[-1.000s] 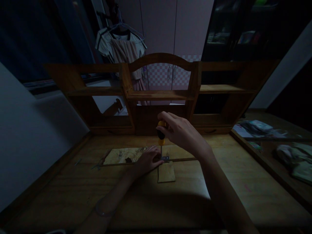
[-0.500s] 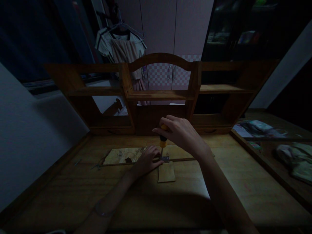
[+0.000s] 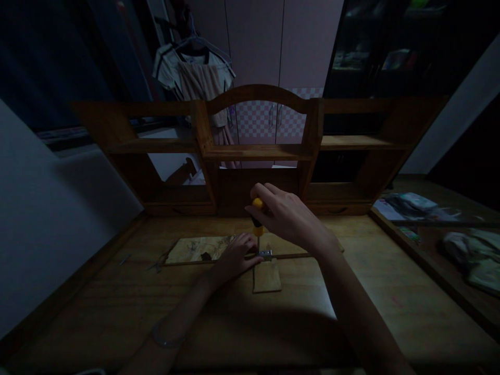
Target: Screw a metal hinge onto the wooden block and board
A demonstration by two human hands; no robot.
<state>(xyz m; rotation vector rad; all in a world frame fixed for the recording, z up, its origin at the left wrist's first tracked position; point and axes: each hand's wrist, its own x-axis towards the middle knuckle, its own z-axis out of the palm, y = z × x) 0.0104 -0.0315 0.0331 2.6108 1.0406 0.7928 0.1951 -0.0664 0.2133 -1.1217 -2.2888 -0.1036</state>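
Note:
My right hand (image 3: 279,211) is closed round the yellow-and-black handle of a screwdriver (image 3: 257,225). The shaft points down, nearly upright, to the left end of a small metal hinge (image 3: 266,254) with holes in it. My left hand (image 3: 238,255) holds the hinge at that same end, thumb in front and fingers behind. Under the hinge lie the edge of a long, stained wooden board (image 3: 191,250) and a small square board (image 3: 267,276) in front of it. The screwdriver's tip and any screw under it are hidden by my left fingers.
Thin metal pieces (image 3: 125,259) lie on the wooden desk (image 3: 128,302) to the left. A wooden shelf unit (image 3: 258,152) rises along the desk's back edge. Clothes (image 3: 484,260) and plastic packets (image 3: 417,203) lie beyond the right rim.
My right hand and the screwdriver's handle have shifted slightly left, and the handle has turned or tilted a little. My left hand, the hinge and the boards stay put.

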